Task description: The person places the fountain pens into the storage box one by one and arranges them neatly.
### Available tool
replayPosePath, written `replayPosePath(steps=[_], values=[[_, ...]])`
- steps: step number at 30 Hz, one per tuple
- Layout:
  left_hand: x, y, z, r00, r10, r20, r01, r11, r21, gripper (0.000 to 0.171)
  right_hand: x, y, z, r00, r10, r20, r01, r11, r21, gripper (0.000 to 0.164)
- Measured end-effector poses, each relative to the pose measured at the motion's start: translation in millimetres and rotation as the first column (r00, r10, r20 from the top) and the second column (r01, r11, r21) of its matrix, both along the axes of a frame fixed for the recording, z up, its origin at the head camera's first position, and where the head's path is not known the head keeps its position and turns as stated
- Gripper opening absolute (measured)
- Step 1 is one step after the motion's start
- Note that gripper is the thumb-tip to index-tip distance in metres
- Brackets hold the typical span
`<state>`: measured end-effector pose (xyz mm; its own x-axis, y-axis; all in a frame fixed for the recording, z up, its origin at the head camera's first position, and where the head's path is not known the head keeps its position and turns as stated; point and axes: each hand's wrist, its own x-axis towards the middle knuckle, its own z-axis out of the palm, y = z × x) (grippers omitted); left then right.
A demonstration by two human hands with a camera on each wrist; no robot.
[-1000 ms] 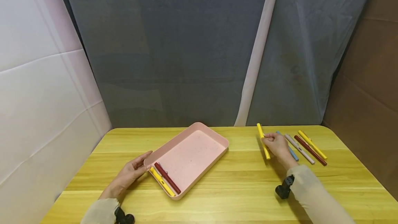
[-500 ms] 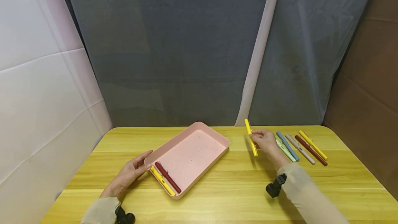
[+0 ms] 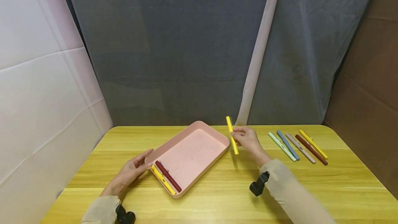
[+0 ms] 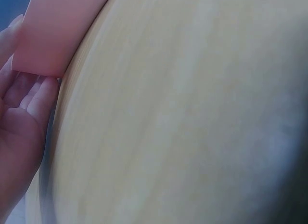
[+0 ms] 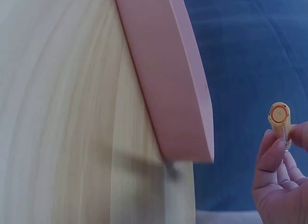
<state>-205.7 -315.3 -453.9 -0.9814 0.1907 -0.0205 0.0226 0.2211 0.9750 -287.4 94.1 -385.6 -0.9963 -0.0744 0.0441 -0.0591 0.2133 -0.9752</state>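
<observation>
A pink tray (image 3: 214, 163) lies slanted on the table. My left hand (image 3: 132, 170) holds its near-left corner, fingers against the outer wall and thumb by the rim; the left wrist view shows this hand (image 4: 21, 118) at the tray's wall (image 4: 53, 36). Inside the tray a yellow pen (image 3: 163, 179) and a dark red pen (image 3: 168, 176) lie side by side. My right hand (image 3: 248, 142) pinches another yellow pen (image 3: 231, 134), raised just beyond the tray's right corner. In the right wrist view, this pen (image 5: 279, 113) points end-on at the camera between thumb and fingers.
A row of pens lies at the table's right: light green (image 3: 282, 147), blue (image 3: 288, 145), grey (image 3: 300, 148), dark red (image 3: 311, 149) and yellow (image 3: 313, 144). A grey curtain (image 3: 174, 51) hangs behind the wooden table (image 3: 217, 203).
My right hand has carried the yellow pen leftward from the row to near the tray's right corner, uncovering the light green pen. The left hand and tray stay put.
</observation>
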Motion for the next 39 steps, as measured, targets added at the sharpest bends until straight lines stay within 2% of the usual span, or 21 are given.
replayPosePath(steps=[6,12,28,39], values=[[-0.7,0.0,-0.9,1.000,0.007,0.025,-0.007,1.000,0.009,0.066,2.3,-24.2,1.8,1.000,0.010,-0.009,-0.010,0.999,-0.046,0.024],[-0.1,0.4,0.5,1.000,0.002,0.014,-0.002,1.000,0.004,0.066,4.3,-46.1,0.1,1.000,0.011,0.007,-0.010,0.996,-0.088,0.022],[0.3,2.1,1.1,1.000,0.009,0.009,-0.009,0.998,0.056,0.065,9.4,-87.5,-6.7,0.999,0.024,0.029,-0.021,0.996,-0.086,0.021],[1.2,2.5,2.3,1.000,0.004,0.017,-0.006,0.998,0.064,0.065,12.8,-110.6,-16.7,0.998,0.053,-0.036,-0.057,0.992,-0.116,0.021]])
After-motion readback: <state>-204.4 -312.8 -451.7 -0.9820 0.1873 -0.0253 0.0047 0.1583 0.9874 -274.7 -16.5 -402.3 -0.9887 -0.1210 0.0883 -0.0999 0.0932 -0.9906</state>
